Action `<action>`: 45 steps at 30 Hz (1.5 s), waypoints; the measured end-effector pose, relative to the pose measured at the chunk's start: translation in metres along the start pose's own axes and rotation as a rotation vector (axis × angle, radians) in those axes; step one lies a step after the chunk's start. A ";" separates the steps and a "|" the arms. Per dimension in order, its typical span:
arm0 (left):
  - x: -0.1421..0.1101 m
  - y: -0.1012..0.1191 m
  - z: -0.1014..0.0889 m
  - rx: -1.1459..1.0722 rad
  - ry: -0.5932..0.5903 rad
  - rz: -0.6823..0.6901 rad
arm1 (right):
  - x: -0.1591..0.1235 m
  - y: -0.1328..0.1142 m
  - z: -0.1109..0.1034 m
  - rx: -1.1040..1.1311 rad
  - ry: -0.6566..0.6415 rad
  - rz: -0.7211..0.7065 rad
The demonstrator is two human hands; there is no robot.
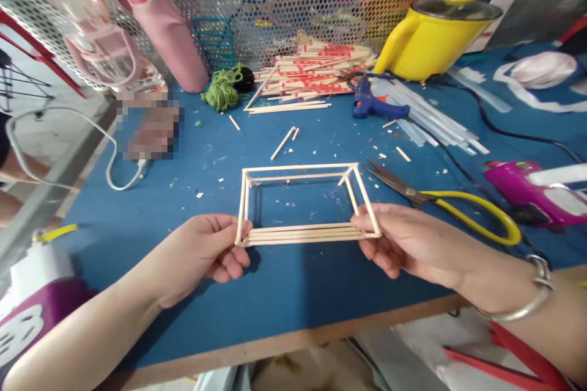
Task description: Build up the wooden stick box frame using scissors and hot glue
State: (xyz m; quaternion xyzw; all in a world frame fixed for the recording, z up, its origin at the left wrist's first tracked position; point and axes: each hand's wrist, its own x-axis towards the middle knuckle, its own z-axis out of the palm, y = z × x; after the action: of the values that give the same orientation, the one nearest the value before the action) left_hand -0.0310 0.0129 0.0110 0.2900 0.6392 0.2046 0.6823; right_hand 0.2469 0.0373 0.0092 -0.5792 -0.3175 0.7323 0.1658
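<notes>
Between my hands is a box-shaped frame of thin wooden sticks (302, 234), held just above the blue table. Several sticks lie side by side along its near face, while the other sides are single bars. My left hand (220, 247) pinches the near left corner between thumb and fingers. At the near right corner, my right hand (389, 235) grips the frame the same way; a silver bangle circles that wrist. Scissors with yellow handles (422, 195) lie just beyond my right hand, their blades pointing to the frame's far right corner.
A blue glue gun (378, 104) rests beside clear glue sticks (426, 113). Behind are a pile of wooden sticks (316, 67), green yarn (222, 90), a pink bottle (169, 30) and a yellow pot (435, 40). Stick scraps dot the blue table (275, 305). A purple device (536, 192) lies right.
</notes>
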 end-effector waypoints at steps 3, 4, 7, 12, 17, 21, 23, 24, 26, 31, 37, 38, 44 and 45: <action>0.001 -0.001 0.000 0.010 0.001 0.013 | 0.000 -0.001 0.001 -0.004 0.015 0.003; 0.001 -0.001 -0.001 0.013 -0.006 0.021 | 0.000 0.000 0.001 -0.002 0.018 -0.001; 0.002 -0.001 -0.004 0.013 -0.041 0.030 | 0.000 0.002 0.000 0.004 0.015 -0.029; 0.002 -0.001 -0.007 -0.006 -0.092 0.034 | 0.001 0.004 0.000 0.007 0.016 -0.052; 0.004 -0.003 -0.007 0.020 -0.095 0.070 | -0.002 0.002 0.002 0.008 0.015 -0.068; 0.004 -0.003 -0.007 0.065 -0.074 0.117 | -0.003 0.003 0.002 0.003 0.011 -0.077; 0.003 -0.002 -0.006 0.078 -0.068 0.131 | -0.003 0.004 0.002 -0.003 0.004 -0.075; 0.003 -0.001 -0.006 0.083 -0.068 0.135 | -0.002 0.004 0.001 -0.003 0.002 -0.073; 0.003 -0.001 -0.005 0.085 -0.070 0.137 | -0.002 0.004 0.001 -0.001 -0.001 -0.068; 0.004 -0.001 -0.005 0.073 -0.073 0.133 | 0.000 0.004 0.001 -0.009 0.012 -0.066; 0.004 0.000 -0.004 0.079 -0.072 0.124 | -0.002 0.007 0.001 0.015 0.020 -0.047; 0.003 0.002 -0.005 0.083 -0.081 0.121 | -0.005 0.007 0.002 0.019 0.015 -0.044; -0.001 0.028 -0.010 0.066 -0.096 0.289 | -0.028 0.019 0.010 0.144 -0.038 -0.163; -0.001 0.033 -0.010 0.022 -0.083 0.338 | -0.030 0.023 0.014 0.177 -0.035 -0.185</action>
State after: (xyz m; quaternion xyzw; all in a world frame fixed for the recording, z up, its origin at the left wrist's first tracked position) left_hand -0.0378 0.0382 0.0331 0.4091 0.5549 0.2974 0.6606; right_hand 0.2449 -0.0021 0.0186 -0.5178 -0.3067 0.7488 0.2776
